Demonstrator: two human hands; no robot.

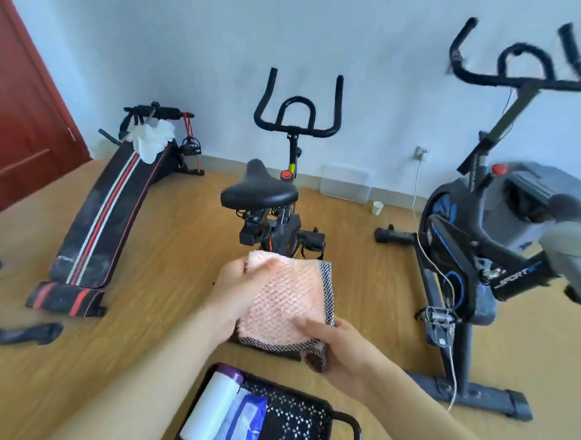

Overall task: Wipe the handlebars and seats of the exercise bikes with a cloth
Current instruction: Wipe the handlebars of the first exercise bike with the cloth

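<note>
1. Nearest the camera: a black mesh cart tray point(295, 422), directly below the hands. It held a white roll point(212, 407) and a blue wipes packet point(241, 419).
2. Right exercise bike point(455, 262), the largest item, stood to the right. Its handlebars point(522, 77) were high and blurred. Grey shapes at the frame's right edge were too smeared to tell whether they included its seat.
3. Sit-up bench point(107, 217) lay to the left with a white rag point(152, 142) draped near its top end.
4. Middle exercise bike point(281, 233) stood straight ahead, with its black seat point(260, 191) in front and its handlebars point(297, 126) beyond and above, near the wall.
5. Cloth point(288, 293): pink waffle weave with checked edging, folded, held in the air between the cart tray and the middle bike, touching neither.
6. Left hand point(231, 294) gripped the cloth's upper left edge, thumb over the top. Right hand point(336, 346) pinched the lower right corner. Both were occupied by the cloth and nothing else.
7. Paper cup point(378, 208) stood on the floor by the wall, between the two bikes.
8. Key relation: the middle bike's seat lay dead ahead, just past the cloth's far edge. Its long axis ran away from the camera, broad end near and nose toward the wall. The left hand was the nearer one. Judgement: no wiping begun. That seat looked the likeliest first surface, reached by a forward push along its length.
</note>
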